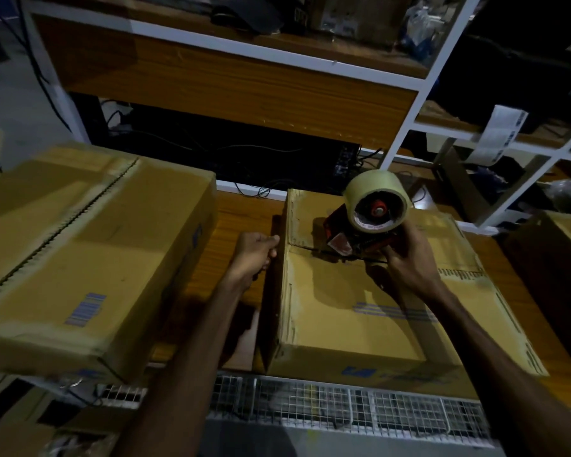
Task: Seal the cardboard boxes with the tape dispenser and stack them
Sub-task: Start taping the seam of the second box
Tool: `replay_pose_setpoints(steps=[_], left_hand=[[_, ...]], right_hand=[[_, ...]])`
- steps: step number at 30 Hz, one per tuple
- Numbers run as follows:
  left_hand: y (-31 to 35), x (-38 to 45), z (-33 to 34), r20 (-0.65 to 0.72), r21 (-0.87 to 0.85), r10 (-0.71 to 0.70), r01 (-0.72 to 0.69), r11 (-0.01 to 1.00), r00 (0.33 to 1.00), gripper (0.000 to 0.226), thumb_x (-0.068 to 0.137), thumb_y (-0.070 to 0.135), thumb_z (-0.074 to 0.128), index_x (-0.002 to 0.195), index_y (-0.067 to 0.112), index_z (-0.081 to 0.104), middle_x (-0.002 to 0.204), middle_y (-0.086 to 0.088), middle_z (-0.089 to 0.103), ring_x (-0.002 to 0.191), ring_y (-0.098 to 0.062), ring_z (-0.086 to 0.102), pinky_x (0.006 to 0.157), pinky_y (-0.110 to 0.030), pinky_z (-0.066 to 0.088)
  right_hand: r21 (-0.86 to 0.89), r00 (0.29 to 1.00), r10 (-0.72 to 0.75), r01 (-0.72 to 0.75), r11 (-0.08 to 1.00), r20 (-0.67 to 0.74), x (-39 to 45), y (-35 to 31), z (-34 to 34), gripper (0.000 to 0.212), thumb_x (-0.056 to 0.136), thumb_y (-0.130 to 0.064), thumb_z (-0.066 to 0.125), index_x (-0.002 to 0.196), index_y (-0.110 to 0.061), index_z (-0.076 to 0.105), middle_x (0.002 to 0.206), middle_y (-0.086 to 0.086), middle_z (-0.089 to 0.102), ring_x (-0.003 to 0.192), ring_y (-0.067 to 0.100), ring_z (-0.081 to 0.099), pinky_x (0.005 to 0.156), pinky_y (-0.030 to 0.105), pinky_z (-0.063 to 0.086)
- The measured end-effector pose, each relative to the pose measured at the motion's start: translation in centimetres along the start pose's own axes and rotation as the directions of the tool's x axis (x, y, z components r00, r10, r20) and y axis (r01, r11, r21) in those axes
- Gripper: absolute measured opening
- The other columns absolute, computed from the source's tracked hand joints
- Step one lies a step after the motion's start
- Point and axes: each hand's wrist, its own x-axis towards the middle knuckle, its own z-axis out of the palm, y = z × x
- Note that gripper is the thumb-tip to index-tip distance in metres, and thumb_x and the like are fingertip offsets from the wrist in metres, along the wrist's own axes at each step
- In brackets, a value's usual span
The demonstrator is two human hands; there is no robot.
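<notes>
A cardboard box (370, 311) lies on the wooden table in front of me, its top flaps closed along a middle seam. My right hand (409, 262) grips the handle of a red tape dispenser (346, 237) with a pale tape roll (374, 201), pressed on the seam near the box's left side. My left hand (254, 255) sits at the box's left edge with fingers curled, thumb touching the top edge; what it pinches cannot be told. A second, larger cardboard box (89, 255) stands to the left, its seam taped.
A third box (561, 252) stands at the right edge. Behind the wooden table (241, 222) rises a white-framed shelf (409, 127) with cables and clutter. A wire mesh grid (343, 410) runs below the table's front edge. More cardboard lies at lower left.
</notes>
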Motion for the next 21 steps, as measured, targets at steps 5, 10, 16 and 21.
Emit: replay_pose_setpoints(steps=[5, 10, 16, 21], left_hand=[[-1.1, 0.2, 0.7, -0.004, -0.033, -0.073, 0.072, 0.997, 0.997, 0.028, 0.105, 0.026, 0.063, 0.079, 0.016, 0.061, 0.059, 0.008, 0.053, 0.042, -0.003, 0.045, 0.039, -0.017, 0.034], [-1.6, 0.0, 1.5, -0.043, -0.058, -0.086, 0.083, 0.995, 0.995, 0.028, 0.104, 0.029, 0.064, 0.079, 0.017, 0.062, 0.067, 0.005, 0.058, 0.045, -0.002, 0.047, 0.040, -0.016, 0.035], [-1.6, -0.4, 1.8, -0.113, -0.085, -0.100, 0.091, 0.992, 0.989, 0.023, 0.099, 0.035, 0.071, 0.089, 0.014, 0.067, 0.080, 0.002, 0.069, 0.063, -0.009, 0.055, 0.055, -0.026, 0.043], [-0.7, -0.5, 2.1, -0.164, -0.023, -0.090, 0.087, 0.996, 0.982, 0.021, 0.099, 0.031, 0.070, 0.099, 0.010, 0.068, 0.084, 0.002, 0.068, 0.075, -0.008, 0.058, 0.070, -0.028, 0.043]], right_hand=[[0.025, 1.000, 0.003, -0.004, 1.000, 0.021, -0.8, -0.8, 0.3, 0.059, 0.092, -0.001, 0.072, 0.140, -0.033, 0.056, 0.122, -0.036, 0.061, 0.116, 0.010, 0.065, 0.092, 0.047, 0.058], [0.032, 1.000, 0.006, -0.006, 0.999, 0.011, -1.2, -1.9, 0.5, 0.058, 0.092, -0.003, 0.073, 0.136, -0.036, 0.057, 0.120, -0.034, 0.062, 0.110, 0.007, 0.064, 0.090, 0.046, 0.057], [0.014, 0.999, 0.000, -0.001, 1.000, 0.041, -1.6, -2.6, 0.6, 0.058, 0.086, -0.002, 0.073, 0.123, -0.044, 0.058, 0.114, -0.033, 0.065, 0.105, 0.000, 0.067, 0.087, 0.033, 0.057], [-0.041, 0.999, 0.033, -0.031, 0.999, 0.033, -1.4, -2.2, 0.8, 0.057, 0.083, 0.008, 0.077, 0.127, -0.026, 0.063, 0.108, -0.036, 0.063, 0.099, -0.024, 0.058, 0.076, 0.001, 0.042]])
